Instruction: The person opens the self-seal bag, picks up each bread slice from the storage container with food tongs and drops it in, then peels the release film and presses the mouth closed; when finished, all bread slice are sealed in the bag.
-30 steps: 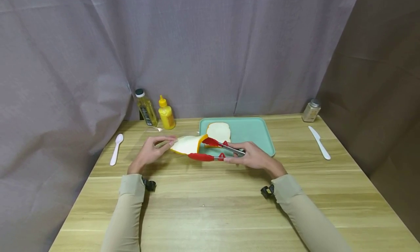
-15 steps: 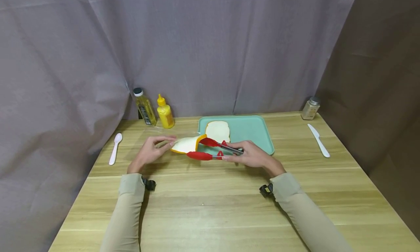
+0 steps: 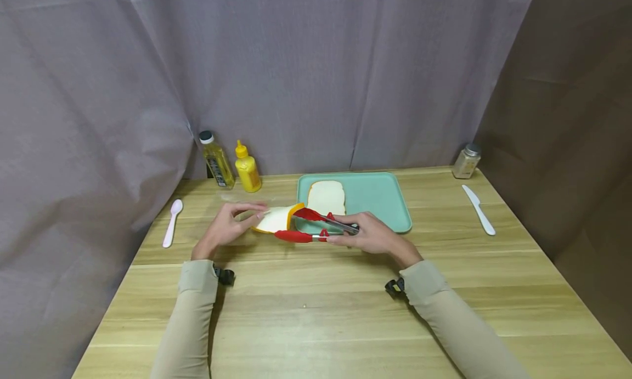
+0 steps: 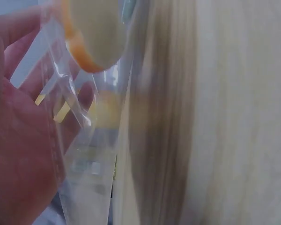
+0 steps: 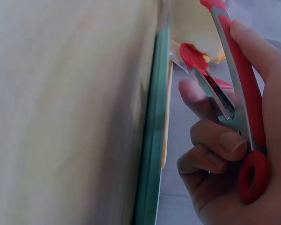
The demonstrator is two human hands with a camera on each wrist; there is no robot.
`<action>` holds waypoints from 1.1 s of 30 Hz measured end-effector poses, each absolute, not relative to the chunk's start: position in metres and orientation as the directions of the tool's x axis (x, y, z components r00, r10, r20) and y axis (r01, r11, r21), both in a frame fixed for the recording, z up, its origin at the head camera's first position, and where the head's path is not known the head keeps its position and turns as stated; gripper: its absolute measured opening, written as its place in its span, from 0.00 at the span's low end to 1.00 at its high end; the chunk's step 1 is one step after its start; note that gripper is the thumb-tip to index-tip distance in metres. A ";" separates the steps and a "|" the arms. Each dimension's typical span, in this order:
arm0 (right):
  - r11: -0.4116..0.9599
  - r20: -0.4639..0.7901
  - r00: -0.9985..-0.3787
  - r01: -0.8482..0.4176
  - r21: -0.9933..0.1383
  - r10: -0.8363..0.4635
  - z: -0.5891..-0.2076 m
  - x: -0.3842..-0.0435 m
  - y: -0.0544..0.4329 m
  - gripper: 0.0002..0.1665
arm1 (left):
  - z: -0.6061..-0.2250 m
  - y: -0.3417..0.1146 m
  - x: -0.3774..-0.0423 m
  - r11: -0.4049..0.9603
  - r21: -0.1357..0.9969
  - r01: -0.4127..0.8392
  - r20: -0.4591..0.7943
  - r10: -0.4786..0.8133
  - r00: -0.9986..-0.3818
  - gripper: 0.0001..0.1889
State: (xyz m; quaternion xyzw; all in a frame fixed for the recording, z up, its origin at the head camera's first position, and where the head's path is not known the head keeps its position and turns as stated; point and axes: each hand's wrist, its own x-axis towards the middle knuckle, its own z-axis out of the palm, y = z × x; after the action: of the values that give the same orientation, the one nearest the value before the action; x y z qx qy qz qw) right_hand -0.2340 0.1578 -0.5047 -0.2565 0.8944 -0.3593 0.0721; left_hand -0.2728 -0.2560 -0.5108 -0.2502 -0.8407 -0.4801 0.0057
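My left hand (image 3: 224,225) pinches a clear plastic bag (image 4: 86,187) with a slice of bread (image 3: 275,220) in it, white with an orange-yellow crust. My right hand (image 3: 373,233) grips red-tipped metal tongs (image 3: 293,237), thumb on one arm and fingers curled round the other. The tong tips stand apart on either side of the slice's right end, at the bag's mouth. A second slice of bread (image 3: 327,197) lies on a green tray (image 3: 377,198) just behind the tongs. In the right wrist view a red ring (image 5: 254,177) shows at the tongs' handle end.
An oil bottle (image 3: 218,162) and a yellow squeeze bottle (image 3: 248,170) stand at the back left, with a white spoon (image 3: 172,223) in front of them. To the right are a shaker jar (image 3: 466,162) and a white knife (image 3: 479,210). Grey curtains border the table.
My right hand and the tongs have shifted a little to the left. The bread's right end has gone left with them. My left hand has stayed nearly in place.
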 end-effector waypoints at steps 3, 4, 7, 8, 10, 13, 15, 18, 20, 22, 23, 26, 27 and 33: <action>0.637 0.081 -0.863 -0.428 -0.641 -0.498 -0.506 -0.232 0.152 0.49 | -0.511 -0.255 -0.273 0.411 0.806 0.426 0.249 0.418 -0.874 0.13; 0.647 0.089 -0.865 -0.433 -0.627 -0.493 -0.507 -0.232 0.151 0.49 | -0.511 -0.255 -0.273 0.410 0.806 0.426 0.249 0.419 -0.873 0.13; 0.665 0.103 -0.870 -0.440 -0.604 -0.482 -0.508 -0.231 0.147 0.49 | -0.512 -0.255 -0.273 0.393 0.816 0.424 0.252 0.417 -0.873 0.13; 0.662 0.105 -0.871 -0.438 -0.608 -0.481 -0.508 -0.231 0.147 0.49 | -0.512 -0.256 -0.273 0.384 0.821 0.423 0.255 0.417 -0.872 0.14; 0.650 0.111 -0.870 -0.438 -0.621 -0.480 -0.508 -0.231 0.145 0.49 | -0.513 -0.257 -0.274 0.364 0.829 0.424 0.262 0.416 -0.871 0.14; 0.622 0.117 -0.862 -0.443 -0.645 -0.493 -0.509 -0.233 0.142 0.48 | -0.515 -0.258 -0.274 0.327 0.844 0.424 0.278 0.409 -0.869 0.14; 0.608 0.118 -0.853 -0.452 -0.653 -0.508 -0.510 -0.234 0.139 0.48 | -0.516 -0.258 -0.275 0.310 0.848 0.431 0.293 0.403 -0.867 0.14; 0.592 0.113 -0.842 -0.459 -0.662 -0.527 -0.511 -0.237 0.133 0.48 | -0.516 -0.258 -0.275 0.292 0.851 0.437 0.308 0.397 -0.865 0.14; 0.587 0.118 -0.836 -0.470 -0.659 -0.537 -0.512 -0.239 0.128 0.49 | -0.515 -0.258 -0.274 0.288 0.858 0.425 0.302 0.387 -0.871 0.14; 0.580 0.131 -0.830 -0.483 -0.656 -0.542 -0.513 -0.241 0.123 0.49 | -0.515 -0.259 -0.273 0.282 0.868 0.408 0.293 0.371 -0.881 0.13; 0.577 0.140 -0.827 -0.491 -0.653 -0.545 -0.514 -0.242 0.120 0.49 | -0.515 -0.259 -0.273 0.278 0.874 0.400 0.290 0.364 -0.885 0.13; 0.574 0.155 -0.818 -0.510 -0.641 -0.553 -0.516 -0.246 0.113 0.49 | -0.514 -0.262 -0.271 0.260 0.886 0.383 0.285 0.344 -0.894 0.12; 0.577 0.154 -0.818 -0.511 -0.637 -0.554 -0.517 -0.247 0.111 0.49 | -0.514 -0.263 -0.271 0.255 0.887 0.384 0.289 0.340 -0.895 0.12; 0.627 0.103 -0.830 -0.490 -0.606 -0.549 -0.516 -0.247 0.101 0.52 | -0.511 -0.266 -0.271 0.254 0.887 0.384 0.298 0.320 -0.899 0.15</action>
State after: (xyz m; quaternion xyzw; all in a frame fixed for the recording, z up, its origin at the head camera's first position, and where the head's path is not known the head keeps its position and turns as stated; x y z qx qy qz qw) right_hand -0.2473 0.1011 -0.5157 -0.2884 0.9007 -0.3217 0.0458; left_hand -0.2715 -0.2657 -0.5109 -0.2225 -0.7914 -0.5687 0.0284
